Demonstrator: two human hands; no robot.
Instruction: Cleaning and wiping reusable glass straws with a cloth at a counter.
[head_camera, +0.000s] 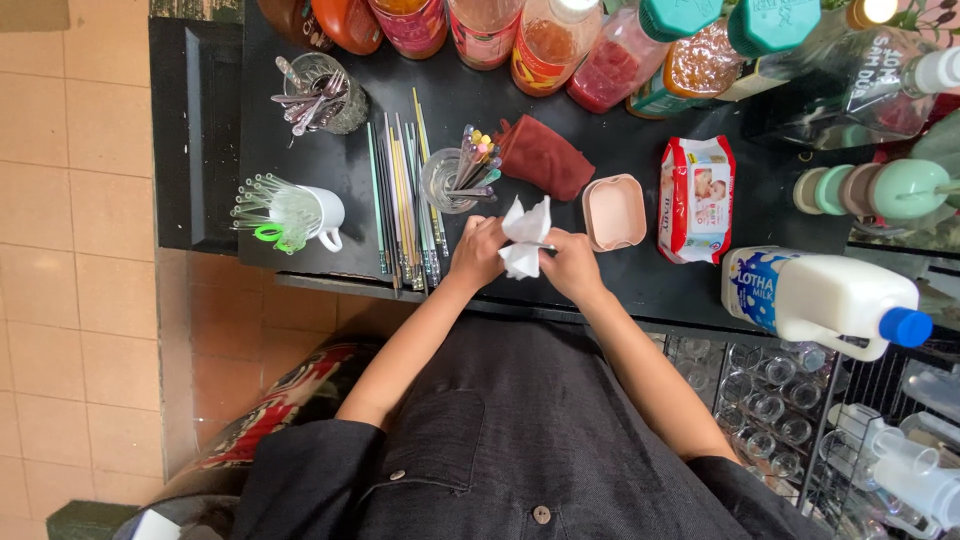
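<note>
Over the front of a black counter (640, 150), my left hand (478, 252) and my right hand (572, 265) both grip one crumpled white tissue (524, 238). A thin metal piece pokes out of the tissue toward the right hand; its kind cannot be told. A row of long coloured straws (405, 195) lies just left of my left hand. A clear glass with straws (452, 178) stands behind the hands.
Nearby are a pink lidded box (614, 212), a wet-wipes pack (696, 198), a dark red cloth (545, 155), a white mug of clear stirrers (300, 212) and a glass of spoons (325, 93). Bottles line the back. A milk jug (825, 298) lies right, above racked glasses (770, 405).
</note>
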